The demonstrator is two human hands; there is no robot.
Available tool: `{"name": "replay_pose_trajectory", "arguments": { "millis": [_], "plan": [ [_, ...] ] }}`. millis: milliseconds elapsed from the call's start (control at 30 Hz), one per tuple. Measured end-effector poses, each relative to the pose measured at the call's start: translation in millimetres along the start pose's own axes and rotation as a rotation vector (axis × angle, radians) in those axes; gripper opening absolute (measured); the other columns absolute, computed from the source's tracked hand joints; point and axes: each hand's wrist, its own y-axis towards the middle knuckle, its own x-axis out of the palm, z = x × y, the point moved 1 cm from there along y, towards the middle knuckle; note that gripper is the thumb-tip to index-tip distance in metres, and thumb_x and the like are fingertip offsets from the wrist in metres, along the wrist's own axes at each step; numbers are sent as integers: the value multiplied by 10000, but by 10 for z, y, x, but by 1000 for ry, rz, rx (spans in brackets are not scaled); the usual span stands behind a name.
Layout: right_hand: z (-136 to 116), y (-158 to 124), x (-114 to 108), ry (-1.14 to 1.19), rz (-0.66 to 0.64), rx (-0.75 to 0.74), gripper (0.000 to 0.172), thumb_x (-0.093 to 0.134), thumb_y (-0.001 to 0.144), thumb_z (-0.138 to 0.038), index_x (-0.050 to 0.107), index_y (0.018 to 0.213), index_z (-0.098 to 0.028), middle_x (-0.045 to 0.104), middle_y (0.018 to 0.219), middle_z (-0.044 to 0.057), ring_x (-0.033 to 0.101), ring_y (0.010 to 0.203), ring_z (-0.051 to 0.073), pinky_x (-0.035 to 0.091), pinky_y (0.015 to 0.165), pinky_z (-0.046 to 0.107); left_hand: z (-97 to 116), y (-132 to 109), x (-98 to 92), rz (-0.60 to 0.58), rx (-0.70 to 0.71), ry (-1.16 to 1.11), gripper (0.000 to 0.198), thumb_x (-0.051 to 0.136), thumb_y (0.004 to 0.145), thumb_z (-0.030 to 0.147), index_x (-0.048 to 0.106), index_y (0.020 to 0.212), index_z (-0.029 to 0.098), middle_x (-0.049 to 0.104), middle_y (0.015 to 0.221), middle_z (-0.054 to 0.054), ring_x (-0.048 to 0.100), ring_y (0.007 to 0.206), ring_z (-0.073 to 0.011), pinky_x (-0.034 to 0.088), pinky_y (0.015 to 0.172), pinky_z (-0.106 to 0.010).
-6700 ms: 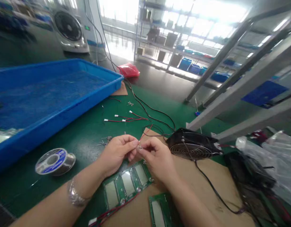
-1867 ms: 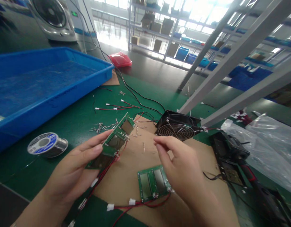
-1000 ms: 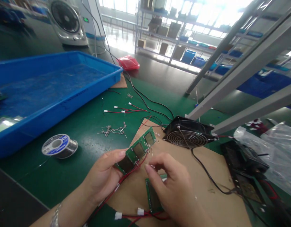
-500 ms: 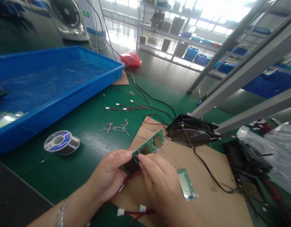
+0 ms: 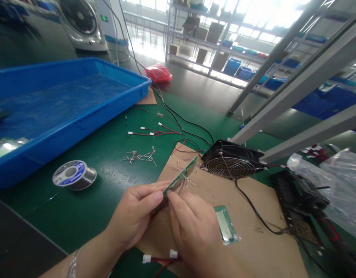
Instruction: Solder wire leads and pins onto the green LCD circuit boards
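My left hand point(image 5: 131, 210) is closed on the near end of a green circuit board point(image 5: 182, 177), which I see almost edge-on above the cardboard. Against the board's near part, the thumb and fingers of my right hand point(image 5: 196, 227) are pinched together; whatever is between them is too small or hidden to make out. Small coil springs point(image 5: 191, 182) show beside the board. Red and black wires with white connectors point(image 5: 173, 254) lie below my hands. To the right of my right hand, a second green board with a pale screen point(image 5: 226, 224) rests on the cardboard point(image 5: 253, 208).
A black fan point(image 5: 231, 164) stands at the cardboard's back edge. Left lie a solder spool point(image 5: 73, 174), loose springs point(image 5: 134, 156) and several connector wires point(image 5: 154, 132) on the green mat. A large blue tray point(image 5: 79, 119) fills the far left; metal posts point(image 5: 287, 88) slant at right.
The board has tilted from showing its face to nearly edge-on. My left thumb and right fingertips have shifted slightly on it, and both hands stay in contact with it.
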Motion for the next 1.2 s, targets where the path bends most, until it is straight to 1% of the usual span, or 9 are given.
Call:
{"name": "replay_pose_trajectory", "arguments": {
  "millis": [100, 233, 333, 467, 700, 867, 967, 1100, 1200],
  "plan": [
    [-32, 18, -24, 66, -14, 82, 256, 368, 849, -146, 620, 817, -111, 557, 575, 36, 494, 522, 130, 383, 470, 255, 3, -23, -41, 96, 140, 249, 151, 629, 705, 203, 706, 835, 197, 653, 1033, -66, 541, 1037, -234, 374, 949, -324],
    [-42, 49, -43, 304, -28, 269, 208, 424, 803, -130, 628, 767, -148, 629, 667, 29, 573, 619, 118, 448, 566, 225, 34, -70, -30, 167, 221, 472, 145, 640, 681, 185, 712, 805, 203, 653, 1031, -66, 565, 1005, -243, 432, 890, -318],
    [-17, 52, -29, 497, -99, 488, 194, 467, 764, -138, 656, 775, -181, 647, 665, 8, 595, 617, 115, 470, 571, 226, 45, -98, 17, 209, 239, 508, 159, 655, 649, 146, 718, 785, 199, 661, 1010, -74, 580, 978, -246, 439, 879, -307],
    [9, 21, 0, 794, -174, 741, 212, 456, 770, -196, 664, 789, -158, 588, 520, -14, 537, 438, 92, 441, 412, 194, 22, -94, 45, 259, 266, 453, 146, 652, 645, 150, 718, 769, 191, 668, 990, -79, 587, 962, -252, 442, 874, -325],
    [-10, -4, -30, 379, -3, 365, 210, 451, 781, -148, 659, 796, -173, 672, 734, 35, 613, 667, 136, 486, 623, 254, -62, -49, -27, 147, 154, 295, 165, 636, 696, 193, 703, 847, 195, 656, 1025, -69, 552, 1026, -245, 390, 941, -334],
    [18, 12, -24, 469, -61, 529, 167, 495, 755, -144, 659, 775, -170, 681, 717, 20, 627, 686, 145, 493, 652, 270, -44, -36, 53, 27, 18, -6, 197, 586, 741, 237, 693, 889, 162, 675, 969, -92, 556, 1010, -271, 401, 925, -384],
    [21, 19, -25, 454, -36, 506, 171, 493, 751, -140, 660, 777, -160, 683, 727, 24, 625, 668, 143, 492, 640, 266, -15, -30, 101, 5, -31, -122, 178, 571, 743, 214, 703, 852, 162, 696, 885, -88, 589, 943, -273, 457, 850, -386],
    [15, 13, -23, 391, 12, 438, 180, 487, 743, -127, 662, 766, -159, 683, 720, 25, 618, 635, 138, 483, 608, 251, -14, -33, 92, 7, -14, -129, 178, 559, 753, 211, 704, 851, 176, 700, 877, -74, 585, 957, -256, 452, 866, -358],
    [10, 16, -15, 442, -13, 511, 189, 477, 742, -152, 664, 760, -172, 678, 702, 27, 615, 624, 140, 478, 592, 258, -57, -49, 37, 34, 34, -34, 191, 566, 760, 235, 691, 898, 191, 684, 946, -69, 553, 1021, -250, 400, 934, -363]
  ]
}}
